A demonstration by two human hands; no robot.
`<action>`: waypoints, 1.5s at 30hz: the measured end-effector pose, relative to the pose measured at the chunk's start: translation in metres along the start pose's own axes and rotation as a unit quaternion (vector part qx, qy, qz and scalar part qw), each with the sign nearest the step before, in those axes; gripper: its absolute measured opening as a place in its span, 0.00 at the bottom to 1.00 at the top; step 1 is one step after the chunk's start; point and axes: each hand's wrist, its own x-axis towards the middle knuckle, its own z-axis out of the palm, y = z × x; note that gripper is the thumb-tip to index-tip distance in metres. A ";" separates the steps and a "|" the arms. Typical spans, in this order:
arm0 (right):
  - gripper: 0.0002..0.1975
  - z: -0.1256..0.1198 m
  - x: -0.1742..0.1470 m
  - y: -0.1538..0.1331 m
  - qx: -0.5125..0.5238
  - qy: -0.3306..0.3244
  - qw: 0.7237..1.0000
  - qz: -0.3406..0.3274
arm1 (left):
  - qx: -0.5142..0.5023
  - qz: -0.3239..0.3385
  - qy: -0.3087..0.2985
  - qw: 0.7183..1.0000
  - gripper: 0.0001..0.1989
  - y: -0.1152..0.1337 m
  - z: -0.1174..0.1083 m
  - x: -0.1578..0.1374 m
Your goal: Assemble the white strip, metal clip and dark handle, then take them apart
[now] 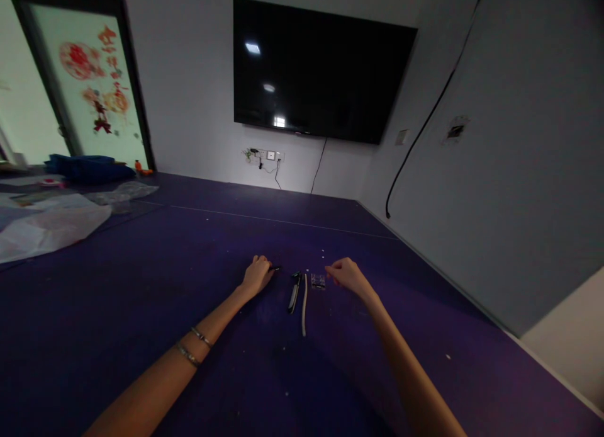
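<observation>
My left hand (258, 275) rests on the purple surface with its fingers closed round a small dark tool (276, 268), whose thin tip sticks out to the right; its kind is not clear. To the right of it lie a black and grey hand tool (294, 293) and a pale, slightly curved tube or cord (304, 306). Beside their upper ends is a small clear case (318, 281) with several compartments. My right hand (346, 276) is just right of the case, thumb and fingers pinched together. Anything between those fingertips is too small to tell.
Small white bits (323, 250) lie scattered on the purple surface (226, 374). Plastic sheeting (51, 229) and a blue cloth heap (89, 168) are at the left. A black cable (419, 135) hangs down the right wall. A screen (321, 72) is on the far wall.
</observation>
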 end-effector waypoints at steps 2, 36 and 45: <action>0.14 -0.002 0.002 0.004 0.008 0.001 1.000 0.002 | 0.011 0.002 -0.012 1.000 0.08 0.000 -0.002 0.000; 0.16 0.004 -0.001 -0.006 0.189 -0.033 0.976 -0.105 | -0.132 0.250 0.088 0.955 0.09 0.098 -0.063 -0.003; 0.15 -0.001 -0.007 -0.013 0.226 -0.053 0.969 -0.083 | -0.123 0.251 0.089 0.956 0.09 0.098 -0.064 -0.003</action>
